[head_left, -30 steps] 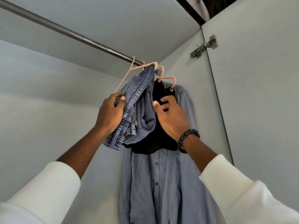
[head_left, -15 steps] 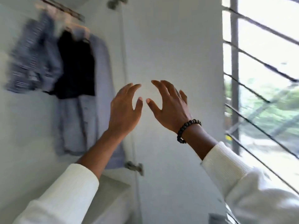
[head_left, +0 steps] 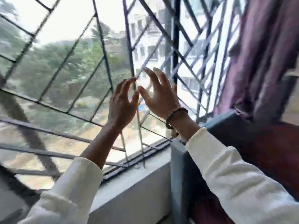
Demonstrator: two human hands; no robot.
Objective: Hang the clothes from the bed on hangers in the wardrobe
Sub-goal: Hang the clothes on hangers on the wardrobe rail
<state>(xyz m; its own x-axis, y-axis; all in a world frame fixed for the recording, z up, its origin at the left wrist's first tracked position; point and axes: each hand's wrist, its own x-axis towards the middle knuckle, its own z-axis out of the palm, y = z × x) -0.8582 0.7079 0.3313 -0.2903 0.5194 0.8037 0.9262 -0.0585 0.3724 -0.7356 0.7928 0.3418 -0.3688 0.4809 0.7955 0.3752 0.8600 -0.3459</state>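
Two forearms in cream sleeves (head_left: 239,180) rise from the bottom of the view. The left hand (head_left: 121,102) and right hand (head_left: 159,96) are held up side by side, backs toward the camera, thumbs almost touching; the fingers of both are spread and loosely bent, holding nothing. A dark beaded bracelet (head_left: 175,116) circles the right wrist. Beyond them runs a pale window ledge (head_left: 137,183), then a blurred metal window grille (head_left: 103,50), with a purple curtain (head_left: 262,54) at right. The clothes, hangers and wardrobe lie outside this view.
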